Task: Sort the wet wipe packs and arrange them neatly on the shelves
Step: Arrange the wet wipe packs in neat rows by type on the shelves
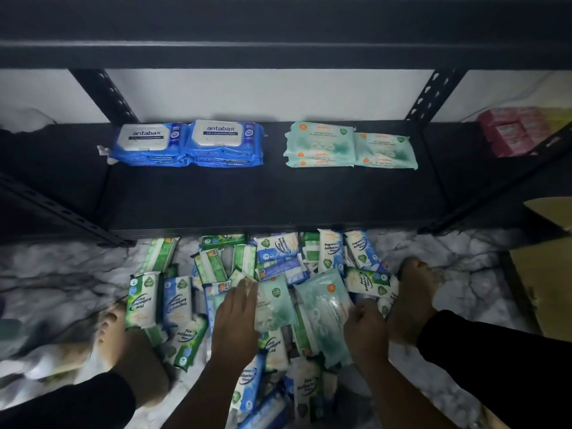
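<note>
Pale-green pack [325, 314] half under right hand [366, 326]

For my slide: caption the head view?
Both hands reach into floor pile of wipe packs below half-stocked shelf.

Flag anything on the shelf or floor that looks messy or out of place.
The shelf stacks look tidy. The mess is below: unsorted wipe packs lie heaped at all angles on the marble floor, between the person's bare feet.

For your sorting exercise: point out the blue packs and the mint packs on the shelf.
Blue packs [218, 142]: head view, white lid of the right stack.
Mint packs [320, 144]: head view, top face of the left stack.
</note>
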`<state>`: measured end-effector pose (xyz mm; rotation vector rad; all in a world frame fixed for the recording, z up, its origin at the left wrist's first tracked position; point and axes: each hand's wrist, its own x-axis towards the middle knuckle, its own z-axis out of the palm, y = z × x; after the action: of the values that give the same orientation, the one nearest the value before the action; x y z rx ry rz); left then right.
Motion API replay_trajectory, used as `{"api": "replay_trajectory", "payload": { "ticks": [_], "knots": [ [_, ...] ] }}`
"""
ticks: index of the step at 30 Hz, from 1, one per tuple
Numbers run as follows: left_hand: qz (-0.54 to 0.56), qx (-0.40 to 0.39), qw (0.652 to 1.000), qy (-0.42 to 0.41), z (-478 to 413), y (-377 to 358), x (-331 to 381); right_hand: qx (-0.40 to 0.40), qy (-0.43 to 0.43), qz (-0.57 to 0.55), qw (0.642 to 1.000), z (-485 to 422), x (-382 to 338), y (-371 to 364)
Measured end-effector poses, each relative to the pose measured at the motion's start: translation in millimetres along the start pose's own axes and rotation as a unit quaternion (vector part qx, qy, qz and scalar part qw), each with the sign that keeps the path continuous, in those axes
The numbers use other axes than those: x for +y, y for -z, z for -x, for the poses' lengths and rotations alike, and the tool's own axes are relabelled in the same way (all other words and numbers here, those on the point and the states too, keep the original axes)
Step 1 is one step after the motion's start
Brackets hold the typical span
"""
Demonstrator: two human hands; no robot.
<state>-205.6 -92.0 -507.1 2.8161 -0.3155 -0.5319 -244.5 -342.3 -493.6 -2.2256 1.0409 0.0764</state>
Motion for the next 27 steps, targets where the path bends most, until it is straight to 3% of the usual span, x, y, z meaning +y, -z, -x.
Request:
{"api": "replay_trajectory", "payload": {
  "ticks": [6, 10, 17, 23, 27],
  "knots": [
    [-0.058, -0.007, 0.998, 0.008, 2.5, -4.8, -13.2, -0.039, -0.046, 0.000, 0.998, -1.7, 7.1, 4.1],
    [-0.057, -0.018, 0.998, 0.026, -0.7, -4.3, -16.3, -0.028, -0.026, 0.018, 0.999, 3.6, 1.5, 6.0],
    [-0.069, -0.022, 0.996, 0.042, -5.8, 2.4, -15.0, -0.145, -0.057, 0.081, 0.985, 16.5, -10.7, -3.1],
    [-0.091, -0.033, 0.993, 0.067, -9.3, 5.9, -4.8, -0.135, -0.005, 0.180, 0.974, 18.2, -17.3, -5.9],
    [-0.109, -0.023, 0.991, 0.075, -10.1, 5.0, 1.3, -0.125, -0.022, 0.203, 0.971, 19.7, -16.7, -19.2]
  ]
}}
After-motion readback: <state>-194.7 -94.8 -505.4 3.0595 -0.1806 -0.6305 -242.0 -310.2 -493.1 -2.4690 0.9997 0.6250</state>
